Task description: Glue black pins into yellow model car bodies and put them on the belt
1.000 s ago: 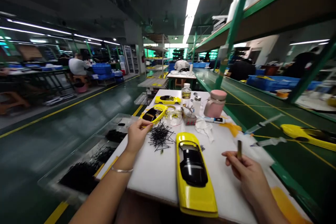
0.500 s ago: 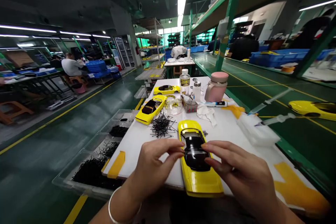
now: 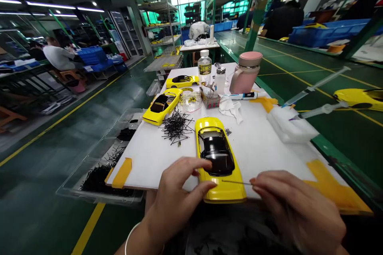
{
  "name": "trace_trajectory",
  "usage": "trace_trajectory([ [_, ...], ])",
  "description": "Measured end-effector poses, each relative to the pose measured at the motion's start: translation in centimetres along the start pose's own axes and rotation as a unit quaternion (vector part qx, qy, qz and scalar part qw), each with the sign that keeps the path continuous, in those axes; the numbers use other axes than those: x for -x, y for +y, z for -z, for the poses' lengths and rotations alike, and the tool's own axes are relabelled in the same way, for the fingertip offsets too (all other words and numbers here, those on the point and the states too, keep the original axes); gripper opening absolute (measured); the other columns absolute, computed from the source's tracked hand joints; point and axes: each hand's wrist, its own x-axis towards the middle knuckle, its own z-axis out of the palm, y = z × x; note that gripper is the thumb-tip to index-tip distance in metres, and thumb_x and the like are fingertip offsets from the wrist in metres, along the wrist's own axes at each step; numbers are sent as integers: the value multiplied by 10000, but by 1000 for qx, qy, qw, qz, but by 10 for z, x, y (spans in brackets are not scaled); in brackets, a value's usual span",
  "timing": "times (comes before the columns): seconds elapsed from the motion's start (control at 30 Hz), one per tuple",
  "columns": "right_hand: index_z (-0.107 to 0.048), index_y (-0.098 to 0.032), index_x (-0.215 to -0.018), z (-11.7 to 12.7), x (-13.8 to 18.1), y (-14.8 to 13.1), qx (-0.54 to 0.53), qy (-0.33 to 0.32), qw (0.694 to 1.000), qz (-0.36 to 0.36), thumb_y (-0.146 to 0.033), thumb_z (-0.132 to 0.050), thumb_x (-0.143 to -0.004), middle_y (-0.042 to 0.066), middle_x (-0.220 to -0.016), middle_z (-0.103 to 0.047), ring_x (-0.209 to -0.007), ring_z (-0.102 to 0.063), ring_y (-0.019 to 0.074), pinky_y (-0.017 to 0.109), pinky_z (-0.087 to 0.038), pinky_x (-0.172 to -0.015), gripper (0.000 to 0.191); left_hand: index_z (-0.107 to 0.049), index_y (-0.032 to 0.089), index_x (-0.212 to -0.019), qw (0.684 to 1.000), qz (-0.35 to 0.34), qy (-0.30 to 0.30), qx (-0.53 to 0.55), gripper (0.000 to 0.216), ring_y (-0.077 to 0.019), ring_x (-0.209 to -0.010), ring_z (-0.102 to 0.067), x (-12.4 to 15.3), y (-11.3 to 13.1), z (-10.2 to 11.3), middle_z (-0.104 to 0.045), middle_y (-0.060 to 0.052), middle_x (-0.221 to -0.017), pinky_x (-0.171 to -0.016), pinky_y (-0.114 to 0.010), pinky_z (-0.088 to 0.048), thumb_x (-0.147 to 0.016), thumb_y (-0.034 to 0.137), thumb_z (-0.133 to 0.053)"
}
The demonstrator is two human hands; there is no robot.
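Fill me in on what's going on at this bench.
A person has a yellow model car in front of them on a white tabletop. The right hand pinches a thin rod whose tip reaches over the car's near end. The left hand is at the car's left side, fingers parted; whether it touches is unclear. A pile of black sticks lies farther off, to the left.

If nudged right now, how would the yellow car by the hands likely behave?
The car is probably stiff, its outline crisp and undistorted; its glossy finish may feel slippery; sitting low and broad, it seems unlikely to tip.
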Motion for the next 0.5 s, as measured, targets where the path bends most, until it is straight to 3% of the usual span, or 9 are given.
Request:
trace_trajectory([
  [0.07, -684, -234, -1020, -2, 4, 10, -7, 13, 999, -52, -148, -645, -1000, 0, -875, -742, -747, -706, 98, 186, -515, -665, 96, -679, 208, -1242, 988, -80, -2, -130, 353, -257, -1143, -686, -12, -6, 0, -739, -98, -1228, -1015, -442, -610, -902, 220, -771],
  [0.17, -666, -237, -938, -3, 9, 22, -14, 18, 994, -105, -158, -651, -998, -13, -823, -713, -703, -672, 104, 202, -495, -637, 101, -649, 161, -1285, 954, -163, -53, -246, 407, -340, -1313, -590, -30, -7, 2, -672, -153, -1344, -1111, -564, -549, -889, 148, -742],
  [0.33, -679, -243, -862, -3, 20, 30, -23, 32, 984, -173, -216, -698, -980, -29, -791, -712, -635, -637, 104, 211, -466, -574, 122, -647, 177, -1315, 892, -270, -130, -339, 407, -413, -1413, -505, -50, 11, 4, -670, -130, -1361, -1096, -641, -534, -920, 84, -618],
  [0.5, -696, -253, -833, -3, 24, 33, -51, 56, 975, -211, -239, -705, -974, -41, -792, -729, -659, -663, 103, 195, -482, -594, 142, -643, 149, -1334, 834, -377, -173, -364, 377, -397, -1446, -491, -59, 26, 5, -698, -98, -1358, -1177, -661, -423, -990, 72, -508],
])
